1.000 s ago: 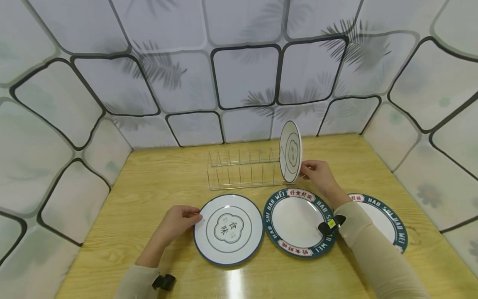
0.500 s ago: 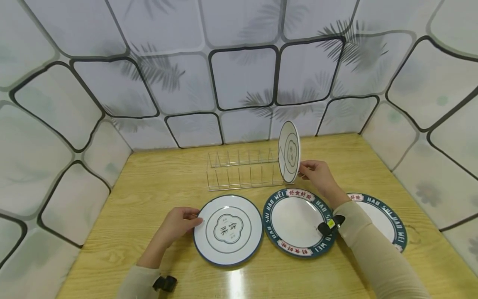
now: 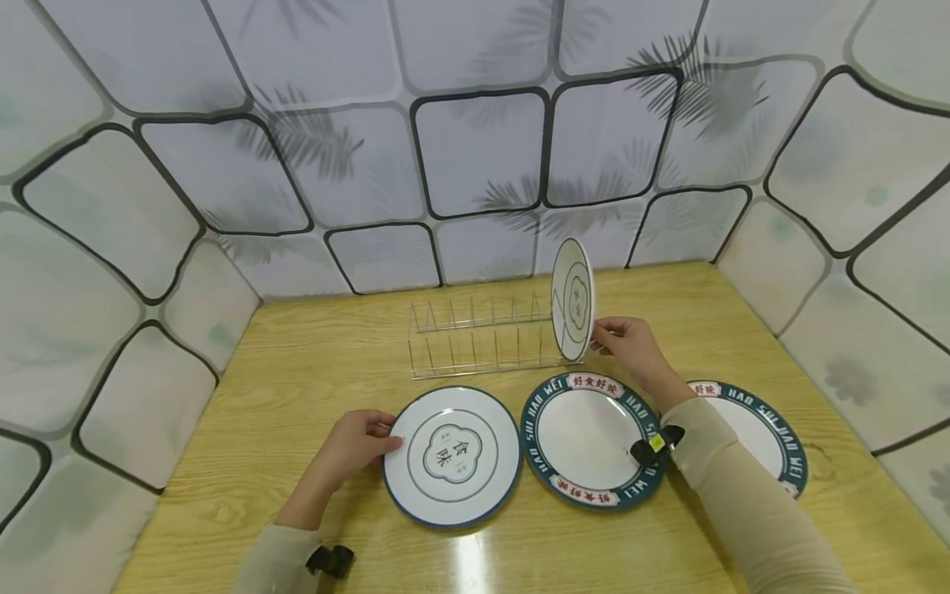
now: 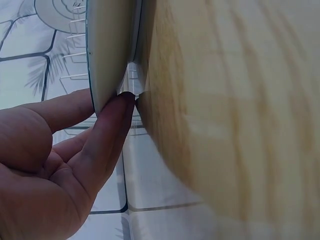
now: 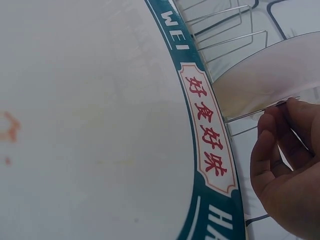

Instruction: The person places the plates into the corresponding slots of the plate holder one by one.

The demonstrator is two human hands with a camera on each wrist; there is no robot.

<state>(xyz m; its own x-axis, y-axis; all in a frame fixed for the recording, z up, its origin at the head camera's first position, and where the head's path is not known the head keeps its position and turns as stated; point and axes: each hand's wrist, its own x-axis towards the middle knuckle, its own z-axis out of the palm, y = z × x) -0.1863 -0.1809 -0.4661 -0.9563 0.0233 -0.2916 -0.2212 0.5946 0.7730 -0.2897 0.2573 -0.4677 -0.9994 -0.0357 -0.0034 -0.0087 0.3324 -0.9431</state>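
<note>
A white plate with a thin blue rim lies at the front of the table. My left hand pinches its left edge, thumb on top; in the left wrist view the fingers are under the rim. A matching plate stands upright at the right end of the wire rack. At that plate's lower right edge, my right hand has thumb and fingertips pinched together. In the right wrist view they meet at the edge beside a rack wire, so the exact contact is partly hidden.
A green-rimmed plate lies flat right of the white one, beneath my right forearm. Another green-rimmed plate is farther right, partly covered by the sleeve. Patterned cloth walls enclose the wooden table at back and sides.
The view shifts very slightly. Both hands and all plates otherwise keep their places.
</note>
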